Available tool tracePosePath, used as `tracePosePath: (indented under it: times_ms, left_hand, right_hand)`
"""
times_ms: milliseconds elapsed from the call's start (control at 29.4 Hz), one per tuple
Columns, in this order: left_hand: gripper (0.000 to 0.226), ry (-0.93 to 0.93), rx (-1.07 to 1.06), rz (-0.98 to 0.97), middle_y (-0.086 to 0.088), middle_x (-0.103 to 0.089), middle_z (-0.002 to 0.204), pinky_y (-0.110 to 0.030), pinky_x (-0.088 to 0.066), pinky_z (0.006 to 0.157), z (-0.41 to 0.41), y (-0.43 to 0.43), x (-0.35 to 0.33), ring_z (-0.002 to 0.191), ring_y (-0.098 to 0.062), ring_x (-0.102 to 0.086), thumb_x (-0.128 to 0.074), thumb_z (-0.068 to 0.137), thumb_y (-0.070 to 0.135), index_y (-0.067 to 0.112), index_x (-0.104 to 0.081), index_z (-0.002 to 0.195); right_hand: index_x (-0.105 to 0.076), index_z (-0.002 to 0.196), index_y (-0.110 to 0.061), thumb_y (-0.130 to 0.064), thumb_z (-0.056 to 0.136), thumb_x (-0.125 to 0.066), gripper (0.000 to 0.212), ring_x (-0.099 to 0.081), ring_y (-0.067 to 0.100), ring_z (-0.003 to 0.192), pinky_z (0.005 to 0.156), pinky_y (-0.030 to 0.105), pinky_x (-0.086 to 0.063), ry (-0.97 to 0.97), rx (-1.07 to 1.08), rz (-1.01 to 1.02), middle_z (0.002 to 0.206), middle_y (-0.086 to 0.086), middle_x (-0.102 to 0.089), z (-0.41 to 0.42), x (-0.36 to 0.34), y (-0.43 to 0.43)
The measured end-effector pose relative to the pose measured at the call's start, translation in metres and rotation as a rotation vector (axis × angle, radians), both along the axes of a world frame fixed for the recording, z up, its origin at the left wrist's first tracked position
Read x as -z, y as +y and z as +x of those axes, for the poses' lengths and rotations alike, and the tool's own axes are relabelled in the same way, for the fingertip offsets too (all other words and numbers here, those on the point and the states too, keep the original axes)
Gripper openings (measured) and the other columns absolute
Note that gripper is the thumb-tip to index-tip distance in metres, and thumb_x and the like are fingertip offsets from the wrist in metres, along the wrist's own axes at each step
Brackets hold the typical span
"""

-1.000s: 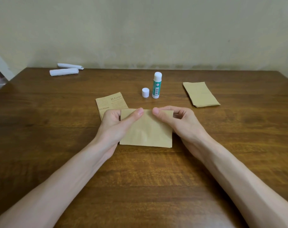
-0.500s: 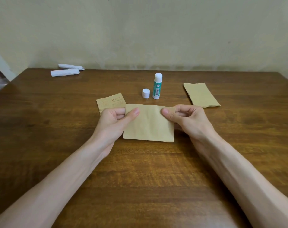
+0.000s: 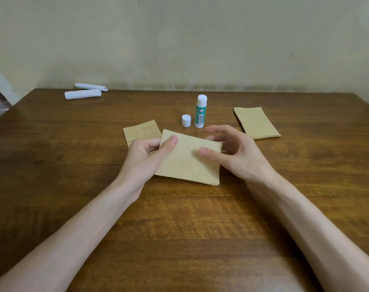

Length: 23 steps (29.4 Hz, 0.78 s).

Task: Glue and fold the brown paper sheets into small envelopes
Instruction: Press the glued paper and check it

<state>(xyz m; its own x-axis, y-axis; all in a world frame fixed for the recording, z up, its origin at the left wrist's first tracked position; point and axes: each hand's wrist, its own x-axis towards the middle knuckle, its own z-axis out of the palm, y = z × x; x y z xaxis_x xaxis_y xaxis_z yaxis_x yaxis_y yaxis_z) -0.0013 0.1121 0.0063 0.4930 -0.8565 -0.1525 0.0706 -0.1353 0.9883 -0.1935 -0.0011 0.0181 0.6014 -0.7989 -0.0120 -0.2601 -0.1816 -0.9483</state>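
Head view is showing me the folded brown paper [image 3: 187, 163] lying skewed between the two hands, low over the table [image 3: 179, 228]; I cannot tell whether its near edge is resting on the wood. The left hand [image 3: 145, 157] is pinching its left edge, thumb pressing on top near the far corner, the other fingers curling underneath. The right hand [image 3: 236, 152] is spreading wide, gripping nothing, fingers arching past the paper's far right corner and the thumb hanging over its right half; motion blur is keeping me from telling whether that thumb is touching. Both forearms are reaching in from the near edge, wrists low.

Just beyond the left hand's knuckles a printed brown sheet [image 3: 141, 132] is lying flat, partly hidden by them. Just past the right fingertips a glue stick [image 3: 200, 111] is standing upright and uncapped, its white cap [image 3: 186, 120] beside it. Farther right of the right hand a stack of brown sheets [image 3: 256, 123] is sitting. Well beyond the left hand, two white paper rolls [image 3: 83, 94] are lying near the wall.
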Motion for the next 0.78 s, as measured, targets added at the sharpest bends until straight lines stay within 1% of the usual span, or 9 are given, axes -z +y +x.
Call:
tracePosePath:
  times_ms: [68, 136, 204, 272, 374, 442, 579, 681, 783]
  left_hand:
    - [0.024, -0.032, 0.035, -0.011, 0.002, -0.081, 0.101, -0.036, -0.058, 0.091, -0.002, 0.001, 0.0, 0.099, -0.012, -0.077, -0.07, 0.096, 0.04, 0.02, -0.082, 0.105]
    - [0.023, -0.057, 0.064, -0.035, 0.002, -0.081, 0.102, -0.036, -0.058, 0.092, -0.004, 0.002, -0.001, 0.1, -0.012, -0.077, -0.07, 0.096, 0.04, 0.022, -0.081, 0.105]
    - [0.023, -0.063, 0.083, -0.059, 0.004, -0.081, 0.105, -0.036, -0.058, 0.094, -0.005, 0.002, -0.002, 0.104, -0.01, -0.075, -0.067, 0.097, 0.041, 0.025, -0.08, 0.109]
    - [0.029, -0.059, 0.102, -0.09, 0.004, -0.08, 0.11, -0.036, -0.06, 0.092, -0.005, 0.002, -0.002, 0.109, -0.012, -0.074, -0.061, 0.1, 0.043, 0.025, -0.077, 0.118]
    - [0.031, -0.07, 0.09, -0.142, 0.002, -0.078, 0.115, -0.036, -0.065, 0.082, -0.004, -0.001, -0.001, 0.107, -0.018, -0.075, -0.058, 0.104, 0.038, 0.023, -0.072, 0.128]
    - [0.029, -0.101, 0.08, -0.155, 0.0, -0.077, 0.114, -0.036, -0.065, 0.08, -0.004, -0.002, 0.0, 0.102, -0.021, -0.076, -0.06, 0.104, 0.034, 0.022, -0.072, 0.128]
    - [0.024, -0.197, 0.136, -0.193, -0.002, -0.076, 0.112, -0.033, -0.064, 0.071, -0.008, -0.004, 0.006, 0.095, -0.023, -0.077, -0.063, 0.103, 0.022, 0.021, -0.073, 0.125]
    - [0.023, -0.261, 0.17, -0.217, -0.003, -0.076, 0.111, -0.034, -0.063, 0.068, -0.013, -0.006, 0.011, 0.092, -0.024, -0.077, -0.063, 0.103, 0.016, 0.018, -0.072, 0.125]
    - [0.024, -0.289, 0.18, -0.235, -0.003, -0.075, 0.111, -0.034, -0.063, 0.067, -0.013, -0.008, 0.015, 0.091, -0.025, -0.076, -0.063, 0.103, 0.011, 0.017, -0.072, 0.125]
  right_hand:
    - [-0.075, 0.119, -0.033, -0.04, 0.087, -0.085, 0.035, -0.068, -0.002, 0.105, 0.091, 0.021, -0.054, 0.046, -0.004, -0.11, 0.109, -0.014, -0.075, 0.004, 0.003, 0.002]
    - [-0.079, 0.107, -0.027, -0.035, 0.09, -0.083, 0.019, -0.073, 0.004, 0.097, 0.085, 0.027, -0.059, 0.04, 0.023, -0.077, 0.101, -0.011, -0.078, 0.005, 0.003, 0.001]
    - [-0.08, 0.102, -0.021, -0.029, 0.09, -0.083, 0.015, -0.076, 0.012, 0.094, 0.083, 0.029, -0.06, 0.033, 0.02, -0.002, 0.097, -0.005, -0.08, 0.0, 0.0, -0.003]
    - [-0.079, 0.102, -0.016, -0.025, 0.09, -0.082, 0.016, -0.077, 0.017, 0.095, 0.083, 0.031, -0.06, -0.005, 0.004, 0.13, 0.099, 0.002, -0.081, -0.007, -0.006, -0.009]
    - [-0.075, 0.103, -0.009, -0.016, 0.093, -0.078, 0.013, -0.076, 0.013, 0.085, 0.067, 0.023, -0.058, -0.135, 0.085, 0.309, 0.098, 0.006, -0.08, -0.027, -0.017, -0.024]
    - [-0.074, 0.106, -0.01, -0.017, 0.094, -0.077, 0.015, -0.075, 0.014, 0.087, 0.063, 0.021, -0.058, -0.154, 0.186, 0.306, 0.099, 0.005, -0.08, -0.042, -0.023, -0.041]
    - [-0.074, 0.117, -0.007, -0.022, 0.095, -0.078, 0.027, -0.075, 0.018, 0.101, 0.068, 0.026, -0.06, -0.159, 0.429, 0.287, 0.11, 0.005, -0.078, -0.068, -0.019, -0.076]
    - [-0.073, 0.121, -0.008, -0.018, 0.096, -0.077, 0.028, -0.076, 0.016, 0.099, 0.07, 0.027, -0.06, -0.197, 0.54, 0.275, 0.113, 0.007, -0.077, -0.071, -0.014, -0.095]
    - [-0.071, 0.12, -0.015, -0.019, 0.098, -0.075, 0.023, -0.074, 0.016, 0.095, 0.062, 0.024, -0.059, -0.199, 0.6, 0.281, 0.11, 0.006, -0.075, -0.068, -0.011, -0.113]
